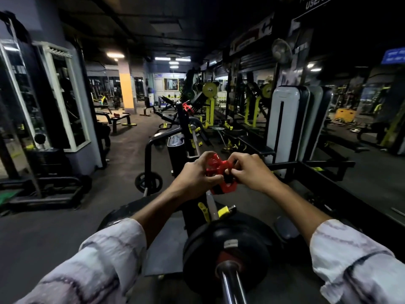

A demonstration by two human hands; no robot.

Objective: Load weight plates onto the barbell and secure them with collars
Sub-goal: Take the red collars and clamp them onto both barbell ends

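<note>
At centre of the head view, just past twelve o'clock from the loaded plates, both hands meet on a red collar (220, 172) held above the barbell (232, 286). Left hand (195, 175): grip curled round the collar's left side. Right hand (249, 170): fingers pinching its right edge near a black part. Whether the collar sits on the bar cannot be told. Black weight plates (230, 235) sit on the sleeve at six o'clock, with a red collar behind the bar end. Patterned sleeves (105, 255) cover both forearms.

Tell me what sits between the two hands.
The red collar, gripped from both sides by left hand and right hand, in the head view.
</note>
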